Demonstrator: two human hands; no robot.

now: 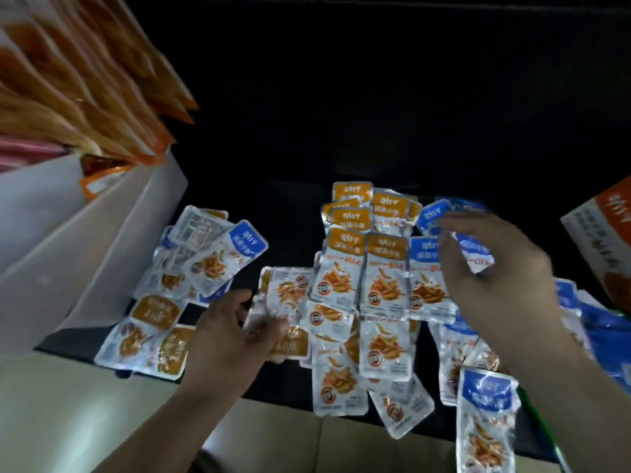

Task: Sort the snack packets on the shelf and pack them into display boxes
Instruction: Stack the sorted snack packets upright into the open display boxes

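Left fingers (264, 327) curl and pinch an orange-topped packet (288, 295) low at centre-left; left hand (232, 329) is just above the shelf. Right fingers (450, 230) curl around a blue-topped packet (476, 252), with the right hand (495, 271) raised over the pile. Loose orange packets (386, 268) are heaped mid-shelf and more blue packets (232, 257) lie to the left. White display box (85, 240) far left, printed orange box (601, 233) at right edge. Dark shelf (290, 213) underneath.

Right hand (491, 278) hides most of a blurred blue packet (476, 250); left hand (232, 332) covers part of an orange packet (288, 291). A box (601, 240) is cut by the right edge.
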